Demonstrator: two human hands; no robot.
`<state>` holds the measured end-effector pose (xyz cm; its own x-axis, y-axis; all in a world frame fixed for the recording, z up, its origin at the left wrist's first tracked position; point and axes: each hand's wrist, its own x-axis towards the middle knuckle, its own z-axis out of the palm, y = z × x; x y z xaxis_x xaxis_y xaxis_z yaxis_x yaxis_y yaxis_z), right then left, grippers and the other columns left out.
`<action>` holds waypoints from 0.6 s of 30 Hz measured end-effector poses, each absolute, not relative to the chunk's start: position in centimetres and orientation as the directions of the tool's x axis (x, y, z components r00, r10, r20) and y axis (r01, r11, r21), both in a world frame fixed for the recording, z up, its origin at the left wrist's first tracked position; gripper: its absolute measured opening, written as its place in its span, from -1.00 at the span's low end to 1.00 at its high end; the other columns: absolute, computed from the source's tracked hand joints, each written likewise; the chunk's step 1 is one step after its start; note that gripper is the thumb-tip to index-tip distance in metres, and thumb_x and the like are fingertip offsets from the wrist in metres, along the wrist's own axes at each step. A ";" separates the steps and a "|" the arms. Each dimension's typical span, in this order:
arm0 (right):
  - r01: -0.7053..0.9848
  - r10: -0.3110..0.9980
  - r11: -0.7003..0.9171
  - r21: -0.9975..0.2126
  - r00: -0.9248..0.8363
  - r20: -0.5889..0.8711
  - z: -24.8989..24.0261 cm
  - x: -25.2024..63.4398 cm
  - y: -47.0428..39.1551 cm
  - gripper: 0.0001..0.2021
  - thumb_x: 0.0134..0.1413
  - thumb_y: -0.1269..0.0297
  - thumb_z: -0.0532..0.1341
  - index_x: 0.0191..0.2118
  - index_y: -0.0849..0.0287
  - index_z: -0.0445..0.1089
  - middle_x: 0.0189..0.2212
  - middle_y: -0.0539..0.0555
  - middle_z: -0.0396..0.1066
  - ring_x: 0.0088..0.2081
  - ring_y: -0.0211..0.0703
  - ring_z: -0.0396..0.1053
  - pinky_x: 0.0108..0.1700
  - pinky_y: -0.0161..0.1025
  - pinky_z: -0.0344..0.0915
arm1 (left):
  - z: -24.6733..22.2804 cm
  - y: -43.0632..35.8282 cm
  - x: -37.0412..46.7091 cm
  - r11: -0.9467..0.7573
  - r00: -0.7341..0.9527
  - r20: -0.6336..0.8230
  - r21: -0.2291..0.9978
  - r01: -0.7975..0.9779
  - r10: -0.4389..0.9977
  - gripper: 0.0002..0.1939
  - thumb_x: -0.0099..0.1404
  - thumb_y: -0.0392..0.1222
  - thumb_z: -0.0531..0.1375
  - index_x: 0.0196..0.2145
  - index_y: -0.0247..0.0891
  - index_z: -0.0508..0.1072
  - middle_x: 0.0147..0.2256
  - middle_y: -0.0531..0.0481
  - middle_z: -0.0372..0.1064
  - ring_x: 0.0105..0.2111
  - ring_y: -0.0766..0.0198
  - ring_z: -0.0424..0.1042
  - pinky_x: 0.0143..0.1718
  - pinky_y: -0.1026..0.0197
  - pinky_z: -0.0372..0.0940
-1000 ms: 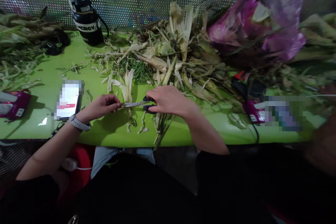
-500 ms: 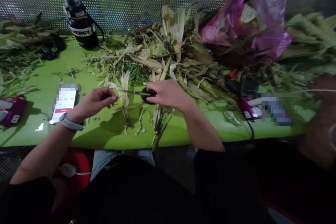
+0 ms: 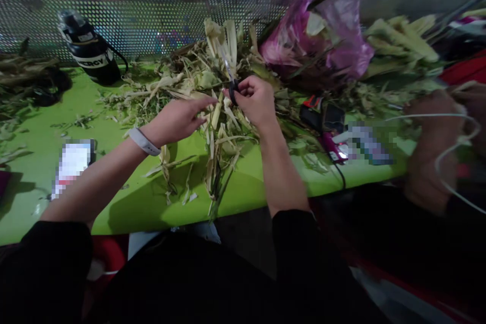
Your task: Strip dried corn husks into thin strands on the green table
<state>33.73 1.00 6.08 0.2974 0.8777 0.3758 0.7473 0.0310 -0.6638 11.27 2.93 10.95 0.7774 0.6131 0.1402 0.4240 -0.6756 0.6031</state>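
Centrally, dried husks (image 3: 211, 162) lie on the green tabletop (image 3: 243, 185). The left hand (image 3: 176, 120), fingers slightly parted, reaches beside them; its grip cannot be told. Beyond, the right hand (image 3: 256, 100) curls its fingers round scissors (image 3: 233, 90), blades pointing toward the farther husk pile (image 3: 207, 80).
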 end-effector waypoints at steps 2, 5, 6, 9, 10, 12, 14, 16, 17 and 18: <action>0.758 0.897 0.028 -0.652 0.269 0.351 6.1 33.7 0.9 -0.52 0.08 -0.23 0.15 -0.23 0.15 0.38 -0.44 0.07 0.35 -0.38 -0.16 0.29 -0.37 -0.20 0.24 | 9.4 3.3 11.1 -0.729 0.826 0.046 0.501 0.467 0.561 -0.62 0.25 -0.27 0.18 0.03 -0.15 0.47 -0.06 -0.08 0.51 -0.17 0.09 0.47 -0.13 0.12 0.28; 0.771 0.933 0.029 -0.636 0.207 0.294 6.0 33.5 0.8 -0.54 0.06 -0.19 0.18 -0.26 0.17 0.37 -0.43 0.07 0.36 -0.38 -0.17 0.29 -0.38 -0.24 0.19 | 8.0 3.2 9.3 -0.756 0.772 0.148 0.381 0.532 0.618 -0.69 0.35 -0.14 0.09 -0.03 -0.17 0.51 -0.05 -0.08 0.51 -0.13 0.08 0.47 -0.13 0.14 0.27; 0.777 0.948 0.032 -0.629 0.177 0.266 6.0 33.3 0.7 -0.56 0.05 -0.17 0.20 -0.28 0.18 0.37 -0.44 0.07 0.37 -0.39 -0.18 0.28 -0.39 -0.25 0.17 | 7.8 3.0 8.3 -0.753 0.747 0.189 0.358 0.552 0.637 -0.69 0.37 -0.08 0.07 -0.06 -0.18 0.53 -0.08 -0.09 0.51 -0.16 0.10 0.47 -0.17 0.16 0.26; 0.809 0.988 0.030 -0.587 0.065 0.140 6.1 32.5 0.3 -0.61 -0.03 -0.09 0.28 -0.38 0.19 0.35 -0.46 0.05 0.39 -0.44 -0.23 0.26 -0.40 -0.28 0.09 | 7.3 2.0 5.0 -0.700 0.673 0.199 0.258 0.665 0.713 -0.63 0.38 0.04 0.03 -0.32 -0.23 0.53 -0.35 -0.10 0.49 -0.42 0.20 0.39 -0.40 0.22 0.13; 0.824 0.995 0.027 -0.566 0.033 0.097 6.2 32.2 0.2 -0.64 -0.05 -0.05 0.30 -0.41 0.19 0.35 -0.47 0.05 0.40 -0.45 -0.24 0.24 -0.41 -0.28 0.07 | 7.0 1.4 3.9 -0.666 0.644 0.172 0.242 0.706 0.746 -0.59 0.38 0.08 0.03 -0.40 -0.23 0.49 -0.44 -0.08 0.43 -0.50 0.24 0.32 -0.46 0.22 0.05; 0.847 0.999 0.026 -0.532 -0.007 0.036 6.2 31.6 0.1 -0.68 -0.07 0.01 0.31 -0.43 0.19 0.36 -0.47 0.04 0.41 -0.47 -0.26 0.23 -0.41 -0.28 0.04 | 6.2 0.3 1.9 -0.609 0.602 0.102 0.218 0.763 0.792 -0.51 0.36 0.16 0.03 -0.54 -0.24 0.39 -0.56 -0.05 0.31 -0.59 0.29 0.20 -0.51 0.23 -0.07; 0.856 0.999 0.032 -0.516 -0.033 0.009 6.0 30.9 0.1 -0.73 -0.06 0.06 0.30 -0.41 0.19 0.38 -0.46 0.03 0.43 -0.47 -0.27 0.24 -0.40 -0.29 0.03 | 5.0 -0.8 0.6 -0.519 0.529 0.018 0.228 0.824 0.848 -0.46 0.29 0.27 0.06 -0.58 -0.24 0.34 -0.63 -0.02 0.23 -0.63 0.32 0.13 -0.53 0.24 -0.12; 0.860 0.998 0.044 -0.509 -0.058 -0.011 5.8 30.3 0.2 -0.77 -0.04 0.10 0.28 -0.39 0.18 0.39 -0.43 0.03 0.44 -0.46 -0.27 0.25 -0.40 -0.29 0.03 | 3.7 -1.6 -0.1 -0.465 0.499 -0.083 0.255 0.848 0.863 -0.44 0.21 0.34 0.10 -0.59 -0.24 0.32 -0.65 -0.01 0.21 -0.66 0.33 0.10 -0.54 0.25 -0.13; 0.862 0.997 0.052 -0.505 -0.071 -0.019 5.6 30.0 0.2 -0.78 -0.04 0.11 0.27 -0.39 0.18 0.39 -0.42 0.03 0.45 -0.46 -0.27 0.26 -0.40 -0.30 0.03 | 3.0 -1.8 -0.2 -0.447 0.488 -0.098 0.279 0.850 0.867 -0.44 0.19 0.35 0.12 -0.59 -0.23 0.31 -0.65 -0.01 0.22 -0.65 0.33 0.10 -0.55 0.25 -0.12; 0.865 0.996 0.058 -0.499 -0.082 -0.027 5.5 29.7 0.2 -0.79 -0.03 0.12 0.27 -0.39 0.17 0.38 -0.42 0.03 0.46 -0.46 -0.27 0.26 -0.40 -0.30 0.03 | 2.5 -1.9 -0.2 -0.436 0.486 -0.100 0.316 0.843 0.868 -0.45 0.18 0.35 0.13 -0.58 -0.23 0.32 -0.63 -0.01 0.25 -0.65 0.32 0.12 -0.55 0.25 -0.11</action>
<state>29.71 0.19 5.49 -0.0823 0.9963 -0.0267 0.8648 0.0581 -0.4988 -0.20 -1.87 2.47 0.4861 0.8682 -0.0997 0.8428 -0.4356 0.3161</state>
